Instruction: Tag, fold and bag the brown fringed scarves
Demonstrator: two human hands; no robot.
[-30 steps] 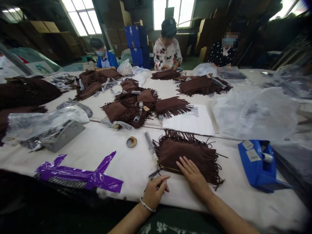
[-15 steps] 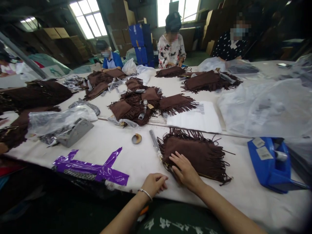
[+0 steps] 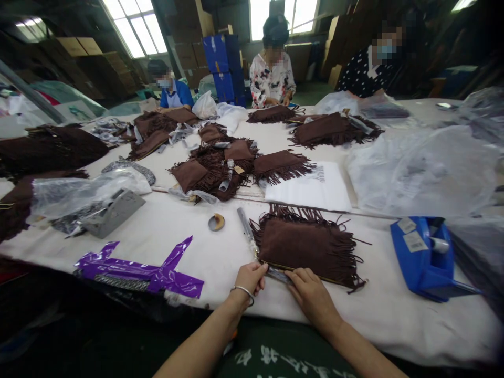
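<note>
A dark brown fringed pouch (image 3: 303, 244) lies flat before me, with a gold zipper along its near edge. A narrow grey plastic-wrapped strip (image 3: 279, 274) lies along that edge, between my hands. My left hand (image 3: 250, 281) is closed, thumb and finger pinching the strip's left end by the pouch's corner. Bent over the strip's other end are the fingers of my right hand (image 3: 312, 296), close to the zipper; its fingertips are partly hidden. Another plastic-wrapped piece (image 3: 246, 230) sticks out from the pouch's left corner.
On the right stands a blue tape dispenser (image 3: 421, 262); a grey dispenser (image 3: 114, 214) sits left. Purple tape (image 3: 145, 270) covers the front edge. A small round lid (image 3: 216, 222), more fringed pouches (image 3: 212, 168) and clear plastic bags (image 3: 421, 170) lie around. Several people work across the table.
My right hand has slid off the pouch's face down to its near edge. My left hand has moved up to the grey strip and pinches it.
</note>
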